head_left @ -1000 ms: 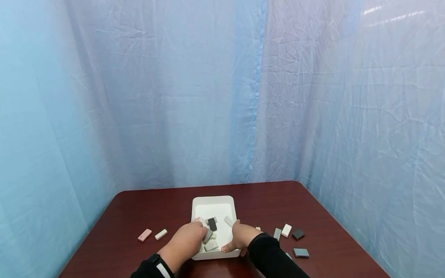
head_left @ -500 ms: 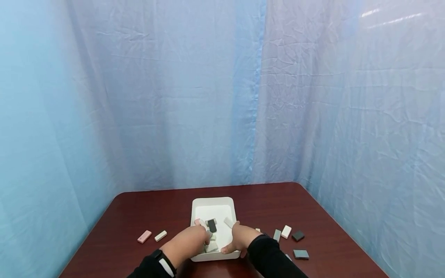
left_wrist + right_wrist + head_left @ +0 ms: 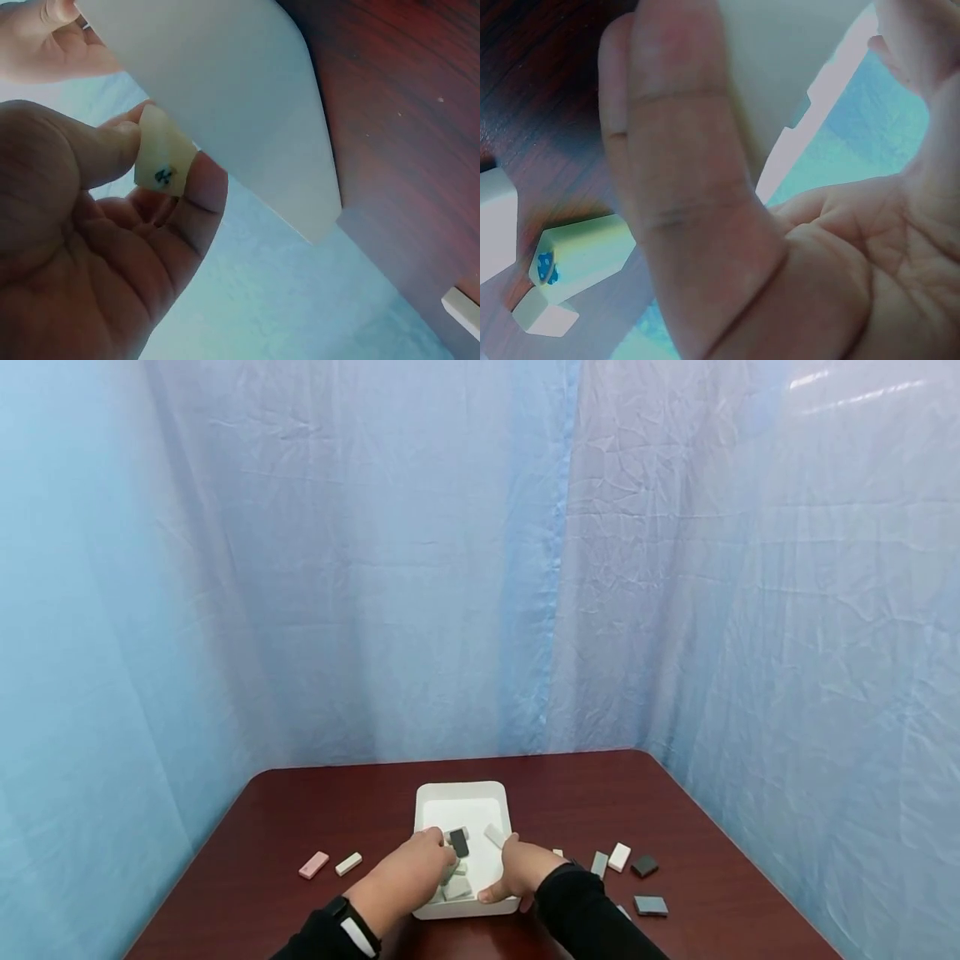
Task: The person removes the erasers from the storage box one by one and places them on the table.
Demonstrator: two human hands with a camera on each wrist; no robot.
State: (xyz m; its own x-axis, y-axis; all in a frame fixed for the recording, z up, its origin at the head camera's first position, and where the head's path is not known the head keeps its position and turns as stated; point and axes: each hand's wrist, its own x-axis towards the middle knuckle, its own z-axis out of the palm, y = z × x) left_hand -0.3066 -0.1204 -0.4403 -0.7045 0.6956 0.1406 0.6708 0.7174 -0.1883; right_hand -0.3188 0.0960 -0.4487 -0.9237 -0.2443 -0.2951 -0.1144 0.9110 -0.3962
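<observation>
Tray (image 3: 461, 814) on table (image 3: 337, 802) (blue curtains (image 3: 450, 568)).

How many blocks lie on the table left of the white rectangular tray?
2: a pink rectangular block, and a cream rectangular block nearer the tray. The left arm may hide more.

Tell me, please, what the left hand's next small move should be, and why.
I would probably ease the pale block inward and set it on the bare floor of the tray: the left hand pinches it at the tray's left side, near a dark block, while the right hand grips the opposite side, which should keep the tray steady.
</observation>
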